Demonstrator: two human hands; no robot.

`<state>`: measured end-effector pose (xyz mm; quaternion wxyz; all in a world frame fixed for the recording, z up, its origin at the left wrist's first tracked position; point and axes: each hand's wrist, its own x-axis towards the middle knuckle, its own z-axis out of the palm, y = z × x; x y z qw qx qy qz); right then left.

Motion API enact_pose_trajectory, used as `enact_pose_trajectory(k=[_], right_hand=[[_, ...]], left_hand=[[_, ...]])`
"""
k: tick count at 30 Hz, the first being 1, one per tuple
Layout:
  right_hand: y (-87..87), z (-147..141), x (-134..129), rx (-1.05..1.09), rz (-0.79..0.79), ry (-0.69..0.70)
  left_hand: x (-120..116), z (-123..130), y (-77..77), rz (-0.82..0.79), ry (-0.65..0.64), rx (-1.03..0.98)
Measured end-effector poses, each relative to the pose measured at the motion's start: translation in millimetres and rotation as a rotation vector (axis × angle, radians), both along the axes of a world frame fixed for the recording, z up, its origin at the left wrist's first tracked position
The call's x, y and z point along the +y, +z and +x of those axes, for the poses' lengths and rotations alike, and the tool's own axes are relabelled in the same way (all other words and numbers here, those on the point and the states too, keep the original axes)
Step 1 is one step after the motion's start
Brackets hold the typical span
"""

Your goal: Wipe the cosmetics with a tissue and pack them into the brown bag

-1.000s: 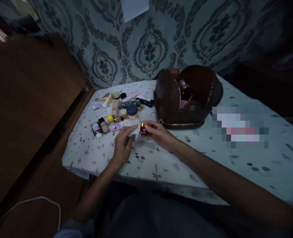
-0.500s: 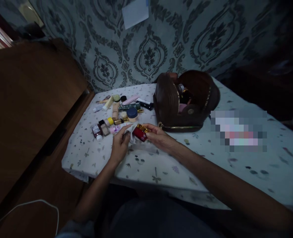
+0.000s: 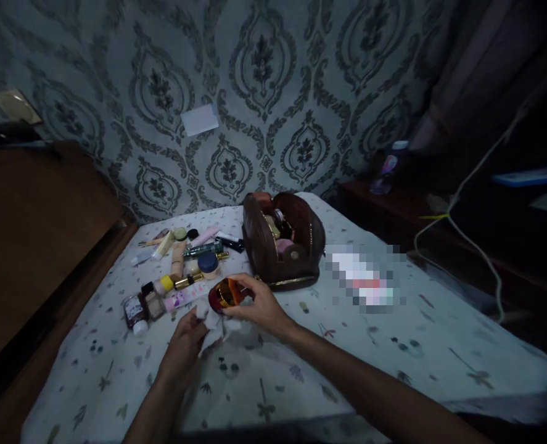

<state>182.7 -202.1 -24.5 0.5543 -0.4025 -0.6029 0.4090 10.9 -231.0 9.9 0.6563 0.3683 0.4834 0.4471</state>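
Note:
My right hand (image 3: 264,309) is closed around a small dark-red bottle with a gold band (image 3: 222,296), held tilted above the table. A crumpled white wipe (image 3: 212,324) is pinched in the fingers of my left hand (image 3: 186,338); it lies against the underside of the bottle. Whether the wipe is cloth or paper I cannot tell. Just beyond my hands sit a jar with a dark blue lid (image 3: 208,264), a pink and white tube (image 3: 185,297) and gold-coloured tubes (image 3: 188,281).
An unzipped brown leather bag (image 3: 282,256) with items inside stands behind my right hand. More cosmetics lie at the left, among them a dark bottle with a white cap (image 3: 134,313) and a foundation bottle (image 3: 153,302). A blurred-out item (image 3: 363,279) lies right of the bag.
The view has swung right and up. My right hand has turned the red bottle, so its gold part shows more. The wipe now hangs lower, under the bottle.

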Motion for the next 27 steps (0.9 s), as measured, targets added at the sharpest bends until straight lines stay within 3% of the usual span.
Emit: enact_pose_trajectory(k=[7,11,14,17,20,24,27], right_hand=[[53.3,49,-22,-0.299,0.312,-0.189],[83.2,95,-11,-0.362,0.330,-0.461],[91.6,126,6,-0.514,0.318,-0.579],[94.2,151,16,-0.772,0.257,-0.493],[100.4,170,16,-0.947,0.175,-0.272],[111.6,184,12,-1.023,0.056,0.016],[115.5,184,15,-0.991,0.006,0.099]], left_hand=[[8,0,11.2,-0.111,-0.186,0.016],[17,13,10.1,-0.071,-0.240,0.043],[27,21,3.3,-0.065,-0.275,0.068],[39,23,-9.7,-0.062,-0.341,0.098],[50,23,-23.1,-0.055,-0.428,0.116],[58,20,-31.5,-0.126,-0.478,0.138],[61,17,-31.2,-0.196,-0.497,0.189]])
